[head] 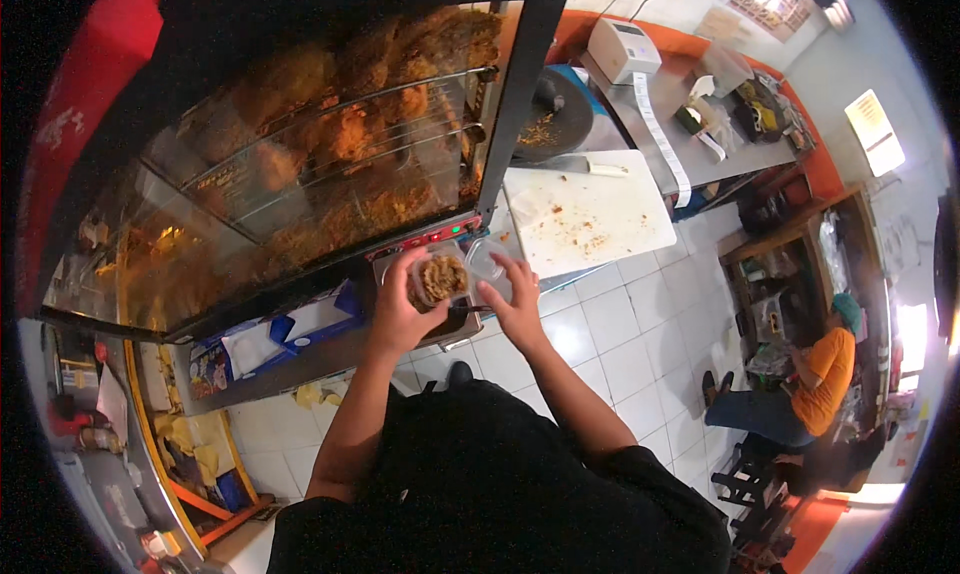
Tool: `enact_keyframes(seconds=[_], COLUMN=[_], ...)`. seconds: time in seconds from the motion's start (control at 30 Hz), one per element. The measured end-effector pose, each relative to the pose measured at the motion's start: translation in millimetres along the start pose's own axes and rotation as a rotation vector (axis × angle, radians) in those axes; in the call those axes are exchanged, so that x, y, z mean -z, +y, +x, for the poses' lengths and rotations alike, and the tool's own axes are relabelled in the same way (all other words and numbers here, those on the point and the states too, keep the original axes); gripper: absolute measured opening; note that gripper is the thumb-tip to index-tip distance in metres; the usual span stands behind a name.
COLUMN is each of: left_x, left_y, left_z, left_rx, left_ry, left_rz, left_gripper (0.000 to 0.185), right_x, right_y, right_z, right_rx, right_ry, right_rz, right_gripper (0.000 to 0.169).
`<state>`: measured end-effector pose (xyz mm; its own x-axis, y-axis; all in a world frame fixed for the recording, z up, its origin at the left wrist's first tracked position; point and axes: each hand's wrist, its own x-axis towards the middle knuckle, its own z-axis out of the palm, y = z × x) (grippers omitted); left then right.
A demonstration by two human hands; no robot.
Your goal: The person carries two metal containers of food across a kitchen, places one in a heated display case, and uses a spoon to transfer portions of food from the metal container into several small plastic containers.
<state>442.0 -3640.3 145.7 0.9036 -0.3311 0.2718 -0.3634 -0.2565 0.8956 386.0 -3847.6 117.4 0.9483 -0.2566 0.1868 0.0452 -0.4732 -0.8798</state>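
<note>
My left hand (399, 307) grips a small clear plastic tub (466, 292) from its side. Brown, crumbly food (442, 276) fills the tub, which has no cover over it. Just to the right, my right hand (516, 296) holds a clear plastic lid (482, 257) by its edge, next to the tub; whether lid and tub are joined cannot be told. Below the tub is a metal pan (471, 325), partly hidden by my left hand. Both hands are in front of the lower edge of a glass-fronted food warmer (360, 255).
Fried pieces (352, 138) lie on the warmer's wire racks. A knife (592, 166) rests on a crumb-strewn white cutting board (592, 221), beside a stone mortar (555, 120). Paper trails from a label printer (624, 48). A person in orange (823, 379) sits at the right.
</note>
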Motion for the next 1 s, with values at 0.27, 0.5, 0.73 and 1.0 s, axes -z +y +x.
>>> enact_keyframes(seconds=[0.27,0.5,0.73,1.0], left_x=[-92,-177,-253,-248], left_y=[20,-3,-52,-49], left_z=[66,127,177,190], left_rx=[-0.100,-0.200,0.117,0.083], left_ry=[-0.280,-0.527,-0.364,-0.395], left_rz=[-0.043,0.272,0.698,0.659], left_gripper=[0.084,0.116,0.095,0.075], right_x=[81,125,122,118], right_y=[9,110,205,195], right_z=[41,44,74,82], right_rx=[-0.498,-0.666,-0.612,-0.471], right_ry=[-0.044,0.230,0.497,0.661], right_rz=[0.698,0.774,0.470,-0.152], right_gripper=[0.045,0.045,0.042,0.038])
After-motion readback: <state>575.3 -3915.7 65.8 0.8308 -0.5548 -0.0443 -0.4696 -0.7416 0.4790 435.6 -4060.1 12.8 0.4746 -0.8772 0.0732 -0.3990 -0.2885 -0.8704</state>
